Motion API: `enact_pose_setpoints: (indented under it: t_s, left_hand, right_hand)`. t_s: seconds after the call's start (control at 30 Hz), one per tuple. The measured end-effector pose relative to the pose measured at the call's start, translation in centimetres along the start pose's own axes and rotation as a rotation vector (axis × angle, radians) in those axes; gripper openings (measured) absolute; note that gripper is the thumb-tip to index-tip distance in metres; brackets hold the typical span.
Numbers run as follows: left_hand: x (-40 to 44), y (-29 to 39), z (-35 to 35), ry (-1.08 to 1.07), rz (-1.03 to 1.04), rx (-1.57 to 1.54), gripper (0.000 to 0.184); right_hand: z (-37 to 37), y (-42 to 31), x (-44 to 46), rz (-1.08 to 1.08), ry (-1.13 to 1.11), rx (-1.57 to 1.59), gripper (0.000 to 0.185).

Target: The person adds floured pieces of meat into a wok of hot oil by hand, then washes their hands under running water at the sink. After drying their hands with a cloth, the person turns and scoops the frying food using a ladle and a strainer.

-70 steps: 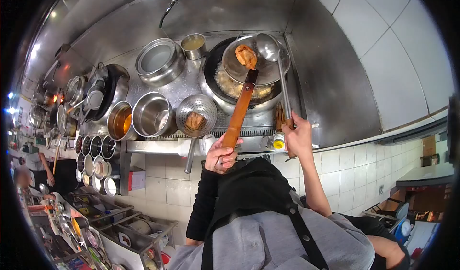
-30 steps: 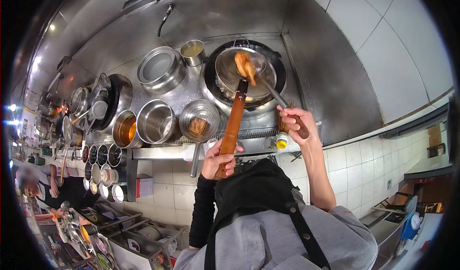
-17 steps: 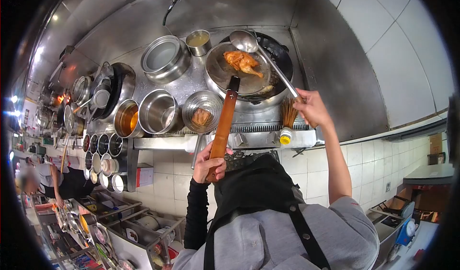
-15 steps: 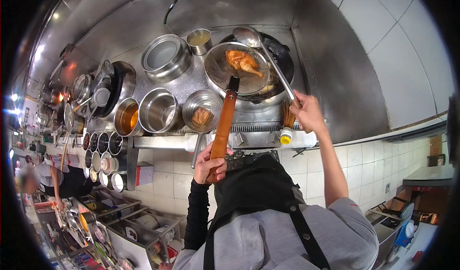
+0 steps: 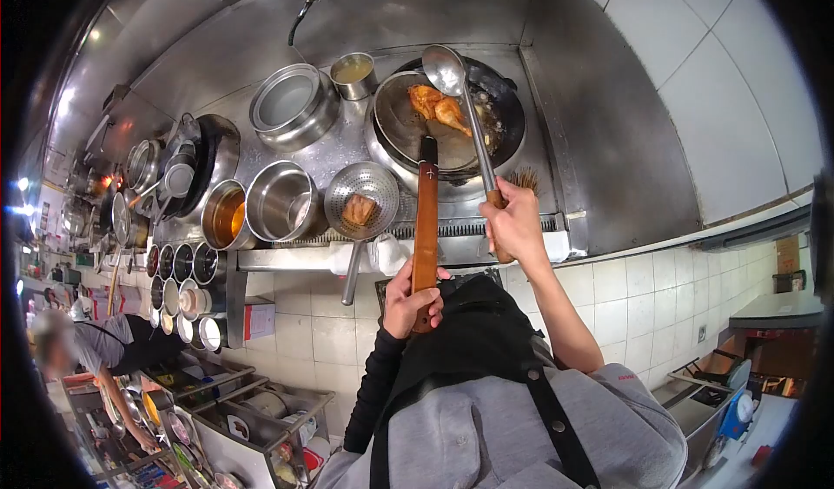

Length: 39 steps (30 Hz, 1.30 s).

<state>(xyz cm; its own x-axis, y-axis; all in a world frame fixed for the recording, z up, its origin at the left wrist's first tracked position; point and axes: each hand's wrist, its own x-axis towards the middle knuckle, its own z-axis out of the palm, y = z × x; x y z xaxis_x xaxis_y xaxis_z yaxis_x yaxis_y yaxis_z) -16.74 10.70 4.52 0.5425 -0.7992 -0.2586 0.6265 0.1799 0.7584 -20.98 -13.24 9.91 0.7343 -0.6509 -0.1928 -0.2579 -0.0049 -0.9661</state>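
My left hand (image 5: 412, 300) is wrapped round the brown wooden handle (image 5: 426, 237) of a wide round strainer (image 5: 395, 115). Browned fried chicken (image 5: 439, 107) lies in that strainer, which is over the left part of a dark wok (image 5: 512, 111). Bubbling oil shows at the wok's right. My right hand (image 5: 517, 224) grips the wooden end of a metal ladle (image 5: 445, 70), whose bowl is above the strainer's upper right edge, beside the chicken. Behind my right hand are the bristles of a brush (image 5: 524, 178).
A perforated ladle (image 5: 362, 187) with a browned piece (image 5: 359, 209) lies left of the wok. Further left are an open steel pot (image 5: 281, 201), a lidded pot (image 5: 285, 102) and an oil pot (image 5: 224, 215). Another person (image 5: 109, 350) is at the far left.
The strainer with the chicken has shifted slightly left off the wok, uncovering bubbling oil. My right hand has moved left and down, and the ladle now stands more upright, over the strainer's right side.
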Motion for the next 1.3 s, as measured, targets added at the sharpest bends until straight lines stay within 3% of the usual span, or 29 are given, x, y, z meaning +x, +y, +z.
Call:
enact_pose_setpoints:
  t_s: [0.1,0.3,0.43,0.53,0.63,0.8,1.03,1.3]
  left_hand:
    - [0.0,-0.4,0.1,-0.015,-0.007,0.025,0.064]
    - [0.1,-1.4,-0.2,-0.049,-0.019,-0.015,0.063]
    - [0.5,-1.4,0.1,-0.026,-0.023,-0.025,0.063]
    - [0.8,-1.2,0.5,0.003,-0.024,-0.001,0.064]
    - [1.5,-0.6,0.7,0.014,-0.016,0.005,0.065]
    - [1.3,-0.3,0.2,0.021,-0.002,0.003,0.063]
    - [1.5,-0.2,0.6,0.037,-0.001,0.017,0.06]
    - [1.7,-0.3,0.4,0.035,0.011,-0.014,0.058]
  right_hand:
    - [0.2,-0.3,0.1,0.014,-0.047,0.07,0.046]
    - [1.4,0.6,-0.4,-0.042,0.036,-0.172,0.055]
    - [1.2,0.6,-0.6,-0.039,0.023,-0.064,0.029]
    - [0.4,-1.0,-0.7,0.106,-0.059,0.291,0.011]
    - [-0.5,-1.4,-0.1,0.187,-0.068,0.553,0.005]
    - [1.6,-0.5,0.2,0.136,-0.034,0.458,0.008]
    - [-0.1,-0.7,1.4,0.27,-0.103,0.905,0.014]
    - [1.2,-2.4,-0.5,0.153,-0.09,0.662,0.01]
